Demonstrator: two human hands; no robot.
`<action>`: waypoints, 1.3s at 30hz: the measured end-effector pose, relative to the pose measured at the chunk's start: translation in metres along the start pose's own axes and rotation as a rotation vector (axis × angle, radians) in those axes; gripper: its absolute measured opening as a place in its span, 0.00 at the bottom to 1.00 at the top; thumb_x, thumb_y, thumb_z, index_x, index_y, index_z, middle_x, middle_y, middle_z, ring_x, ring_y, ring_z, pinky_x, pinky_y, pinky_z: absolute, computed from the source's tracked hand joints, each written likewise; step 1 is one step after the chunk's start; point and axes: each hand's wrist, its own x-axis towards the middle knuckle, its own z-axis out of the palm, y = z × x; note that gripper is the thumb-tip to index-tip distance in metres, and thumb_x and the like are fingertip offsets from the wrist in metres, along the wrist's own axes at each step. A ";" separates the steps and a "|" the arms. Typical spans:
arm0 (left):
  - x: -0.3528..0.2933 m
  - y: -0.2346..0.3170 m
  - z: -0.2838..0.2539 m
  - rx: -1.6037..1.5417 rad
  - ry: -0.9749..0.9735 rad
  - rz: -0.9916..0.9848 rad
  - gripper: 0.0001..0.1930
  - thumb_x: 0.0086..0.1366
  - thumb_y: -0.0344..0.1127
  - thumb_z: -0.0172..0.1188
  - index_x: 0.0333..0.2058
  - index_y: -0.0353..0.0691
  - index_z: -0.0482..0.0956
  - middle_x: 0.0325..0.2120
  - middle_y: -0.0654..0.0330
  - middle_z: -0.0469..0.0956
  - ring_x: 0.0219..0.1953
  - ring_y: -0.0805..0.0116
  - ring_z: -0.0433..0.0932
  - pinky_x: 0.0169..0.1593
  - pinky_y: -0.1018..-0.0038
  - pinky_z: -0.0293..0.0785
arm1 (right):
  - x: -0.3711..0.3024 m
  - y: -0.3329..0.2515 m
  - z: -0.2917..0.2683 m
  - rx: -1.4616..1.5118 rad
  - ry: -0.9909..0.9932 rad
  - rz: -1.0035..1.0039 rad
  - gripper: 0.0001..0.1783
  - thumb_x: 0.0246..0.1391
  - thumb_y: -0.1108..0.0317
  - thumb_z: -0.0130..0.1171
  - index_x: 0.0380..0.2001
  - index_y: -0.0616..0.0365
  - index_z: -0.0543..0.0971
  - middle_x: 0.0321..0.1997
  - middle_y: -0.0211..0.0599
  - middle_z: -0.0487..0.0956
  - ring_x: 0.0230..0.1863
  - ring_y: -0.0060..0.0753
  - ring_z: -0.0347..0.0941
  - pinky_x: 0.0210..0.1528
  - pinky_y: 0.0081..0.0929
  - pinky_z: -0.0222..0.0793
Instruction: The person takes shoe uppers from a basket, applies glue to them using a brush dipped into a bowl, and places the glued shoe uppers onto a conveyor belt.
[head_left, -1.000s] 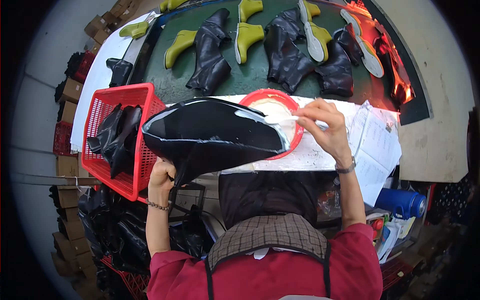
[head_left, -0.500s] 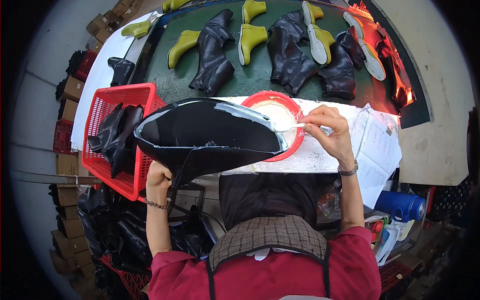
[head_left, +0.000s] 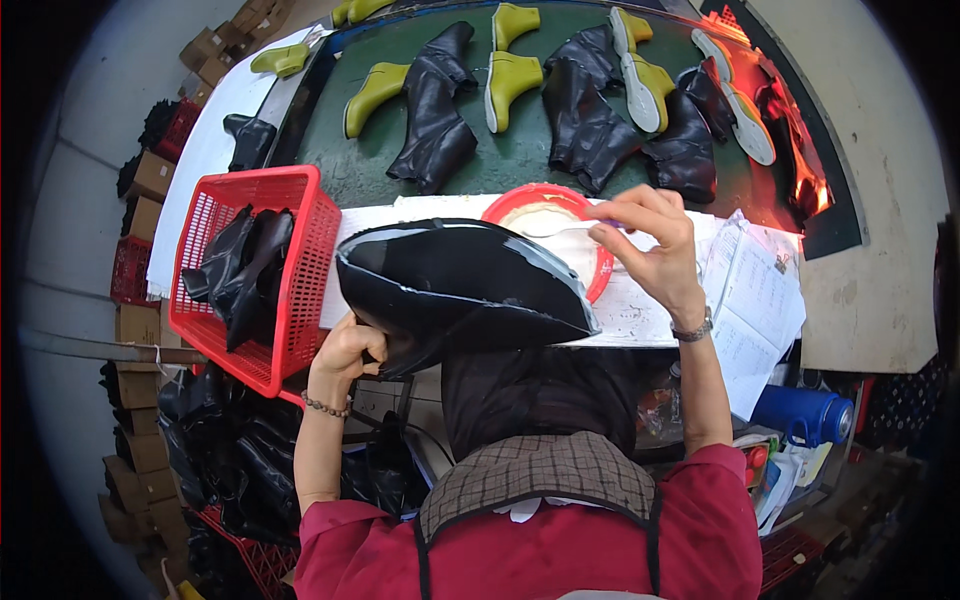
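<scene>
My left hand [head_left: 348, 352] is closed round the narrow part of a black boot upper [head_left: 465, 290], held tilted above the white tabletop's front edge. A pale band of white paste runs along the upper's open bottom edge. Between the thumb and fingers of my right hand [head_left: 655, 245] is a small brush [head_left: 558, 230] with a whitish end, its handle mostly hidden by the fingers. That end is over a round red bowl [head_left: 603, 275] of white paste, behind the upper; whether it touches the paste I cannot tell.
On the green conveyor belt [head_left: 330, 155] lie yellow-green shoe lasts [head_left: 512, 88] and black boot uppers [head_left: 435, 130]. A red basket [head_left: 322, 235] holding black uppers stands left. Papers [head_left: 752, 290] and a blue bottle [head_left: 800, 413] are at the right. An orange glow lights the belt's far right.
The brush has left the upper's edge and is now over the bowl. My left hand has brought the upper rightward and slightly down, tilting it so less of its inside shows.
</scene>
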 end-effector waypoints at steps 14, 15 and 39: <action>0.005 0.014 0.046 0.167 -0.204 -0.217 0.25 0.40 0.12 0.49 0.43 0.25 0.76 0.15 0.64 0.68 0.12 0.80 0.61 0.14 0.79 0.50 | 0.024 -0.011 -0.009 0.142 -0.086 -0.175 0.07 0.49 0.64 0.75 0.32 0.50 0.89 0.30 0.24 0.82 0.31 0.19 0.72 0.45 0.29 0.53; 0.005 0.015 0.053 0.171 -0.215 -0.233 0.28 0.41 0.13 0.50 0.46 0.27 0.74 0.15 0.64 0.68 0.12 0.80 0.60 0.14 0.79 0.51 | 0.028 -0.014 -0.009 0.162 -0.103 -0.190 0.06 0.50 0.63 0.74 0.32 0.50 0.89 0.29 0.24 0.82 0.30 0.19 0.71 0.46 0.29 0.53; 0.014 -0.021 -0.001 -0.379 -0.167 0.268 0.29 0.35 0.15 0.49 0.43 0.13 0.75 0.21 0.41 0.79 0.07 0.60 0.68 0.09 0.73 0.57 | -0.035 0.035 -0.001 0.260 0.072 0.054 0.09 0.46 0.73 0.75 0.34 0.56 0.89 0.33 0.29 0.82 0.34 0.23 0.76 0.46 0.26 0.64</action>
